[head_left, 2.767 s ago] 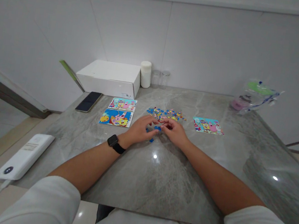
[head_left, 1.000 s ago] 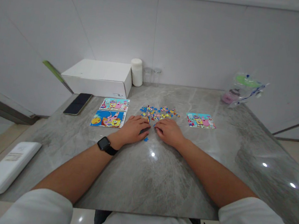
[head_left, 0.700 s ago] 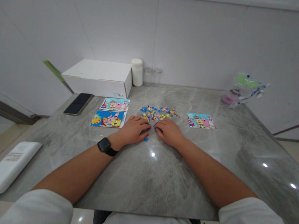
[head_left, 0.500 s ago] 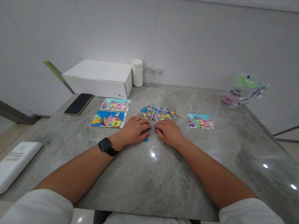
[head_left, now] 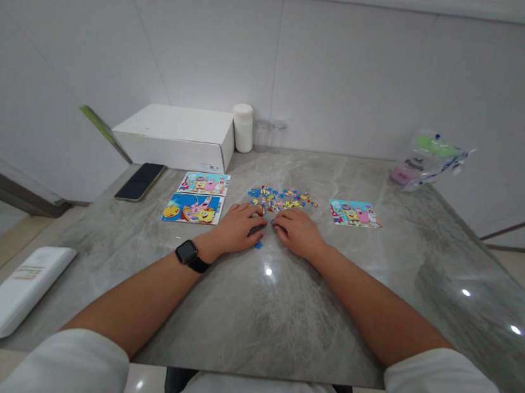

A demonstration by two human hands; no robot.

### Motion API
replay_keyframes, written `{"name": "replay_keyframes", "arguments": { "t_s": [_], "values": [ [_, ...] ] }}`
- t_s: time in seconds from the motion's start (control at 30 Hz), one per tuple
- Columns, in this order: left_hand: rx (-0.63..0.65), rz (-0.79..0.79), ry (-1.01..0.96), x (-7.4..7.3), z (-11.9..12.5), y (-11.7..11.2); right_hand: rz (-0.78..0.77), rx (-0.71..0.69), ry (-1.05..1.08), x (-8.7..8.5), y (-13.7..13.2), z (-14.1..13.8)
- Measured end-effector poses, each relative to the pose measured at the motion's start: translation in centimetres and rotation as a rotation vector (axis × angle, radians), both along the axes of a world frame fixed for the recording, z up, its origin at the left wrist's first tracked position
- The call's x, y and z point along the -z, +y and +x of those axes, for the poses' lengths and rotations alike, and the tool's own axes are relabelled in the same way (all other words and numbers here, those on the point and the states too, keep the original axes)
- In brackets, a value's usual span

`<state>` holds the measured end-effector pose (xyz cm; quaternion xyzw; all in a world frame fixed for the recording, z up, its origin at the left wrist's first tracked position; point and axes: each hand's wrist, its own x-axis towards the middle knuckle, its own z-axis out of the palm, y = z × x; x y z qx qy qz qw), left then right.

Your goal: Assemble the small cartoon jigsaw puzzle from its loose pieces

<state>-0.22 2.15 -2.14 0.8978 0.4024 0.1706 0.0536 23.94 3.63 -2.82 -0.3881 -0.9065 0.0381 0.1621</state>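
My left hand (head_left: 238,227), with a black watch on its wrist, lies palm down on the grey marble table (head_left: 277,313), fingers flat over a few blue puzzle pieces. My right hand (head_left: 297,231) lies flat beside it, and the fingertips of both nearly touch. Just beyond them is a heap of loose colourful puzzle pieces (head_left: 284,197). One blue piece (head_left: 258,244) shows at the near edge of my left hand. What lies under the palms is hidden.
Two cartoon picture cards (head_left: 198,196) lie to the left and another card (head_left: 355,213) to the right. A phone (head_left: 140,181), a white box (head_left: 176,137), a white jar (head_left: 243,128), clear jars (head_left: 266,135), a plastic bag (head_left: 427,162) and a power bank (head_left: 16,292) ring the table.
Earlier both hands pinched pieces with fingers raised; they now lie flat on the table. Over the last second they have barely moved; the view drifted slightly.
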Motion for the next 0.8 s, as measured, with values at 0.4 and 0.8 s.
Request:
{"name": "replay_keyframes", "arguments": {
  "t_s": [0.4, 0.8],
  "values": [
    [-0.008, -0.012, -0.011, -0.49, 0.07, 0.02, -0.017, 0.023, -0.043, -0.37, -0.12, -0.06],
    [-0.008, -0.013, 0.008, -0.45, 0.00, 0.09, 0.008, 0.063, -0.045, -0.21, -0.05, 0.07]
  ]
}}
